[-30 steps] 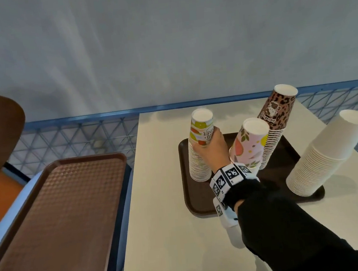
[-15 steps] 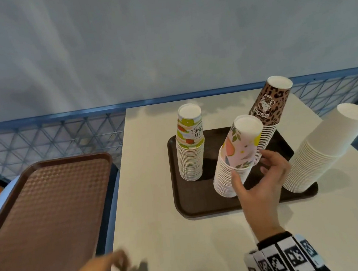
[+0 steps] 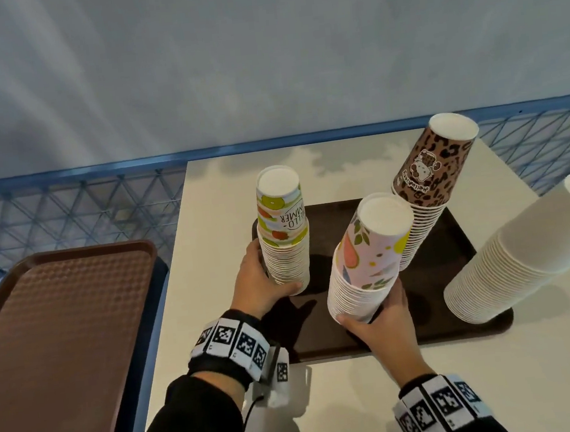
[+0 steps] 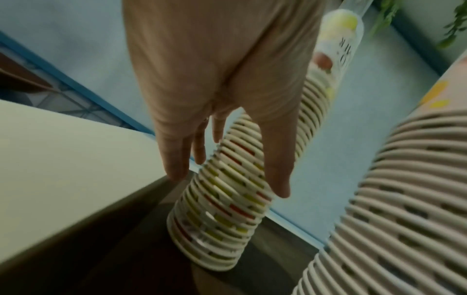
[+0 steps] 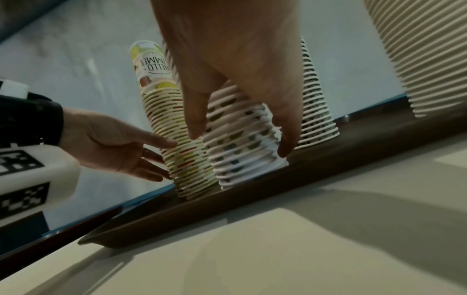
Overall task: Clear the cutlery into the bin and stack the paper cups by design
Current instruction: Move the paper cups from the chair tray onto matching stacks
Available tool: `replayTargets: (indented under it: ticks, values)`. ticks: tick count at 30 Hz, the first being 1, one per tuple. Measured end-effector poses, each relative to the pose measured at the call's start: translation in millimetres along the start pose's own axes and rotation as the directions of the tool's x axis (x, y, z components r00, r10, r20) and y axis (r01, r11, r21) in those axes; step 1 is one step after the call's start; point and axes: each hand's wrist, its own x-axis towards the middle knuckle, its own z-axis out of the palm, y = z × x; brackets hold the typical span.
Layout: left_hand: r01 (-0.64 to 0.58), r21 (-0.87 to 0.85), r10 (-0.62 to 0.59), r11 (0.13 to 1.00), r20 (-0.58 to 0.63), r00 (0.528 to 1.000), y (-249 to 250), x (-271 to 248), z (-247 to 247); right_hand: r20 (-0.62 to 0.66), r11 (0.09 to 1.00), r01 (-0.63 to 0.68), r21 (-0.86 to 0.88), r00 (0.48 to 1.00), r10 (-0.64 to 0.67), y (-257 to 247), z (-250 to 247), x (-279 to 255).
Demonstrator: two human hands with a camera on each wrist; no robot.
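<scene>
Four stacks of upside-down paper cups stand on a dark brown tray (image 3: pixel 446 325). My left hand (image 3: pixel 262 281) wraps the lower part of the "Hello Summer" fruit stack (image 3: pixel 284 237), thumb in front and fingers behind. The left wrist view shows the left hand (image 4: pixel 227 159) straddling this stack (image 4: pixel 222 209). My right hand (image 3: pixel 375 319) grips the base of the pink fruit-print stack (image 3: pixel 369 259), which leans a little. In the right wrist view the right hand (image 5: pixel 240 129) has its thumb and fingers on either side of that stack (image 5: pixel 242 159). No cutlery is in view.
A leopard-print stack (image 3: pixel 427 179) stands behind the pink one. A tall plain white stack (image 3: pixel 513 262) leans at the tray's right end. The tray lies on a white table (image 3: pixel 366 400). An empty brown tray (image 3: pixel 61 345) sits to the left, with a blue mesh railing (image 3: pixel 65 210) behind.
My right hand left the top of the Hello Summer stack and took the pink stack's base. My left hand came up from the lower left and took the Hello Summer stack.
</scene>
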Motion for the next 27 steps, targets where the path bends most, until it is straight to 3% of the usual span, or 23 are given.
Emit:
replayTargets:
  ticks: [5, 11, 20, 27]
  values:
    - [0.015, 0.003, -0.014, 1.000, -0.061, 0.998, -4.6, 11.9, 13.7, 0.003, 0.999, -0.037, 0.035, 0.999, 0.037, 10.9, 8.3, 18.5]
    - [0.029, -0.003, -0.029, 1.000, -0.145, 0.989, 1.4, 28.9, 19.2, -0.005, 0.999, 0.023, 0.035, 1.000, -0.022, -2.9, 15.4, 54.1]
    - [0.002, -0.044, -0.010, 0.999, -0.179, 0.984, 11.4, 64.8, 16.7, -0.065, 0.998, 0.054, -0.023, 0.996, -0.056, -30.9, 49.3, 106.3]
    - [-0.003, -0.033, -0.004, 0.999, -0.200, 0.980, 12.5, 86.7, 12.8, 0.018, 0.995, 0.004, -0.101, 1.000, -0.003, -43.1, 51.2, 140.9]
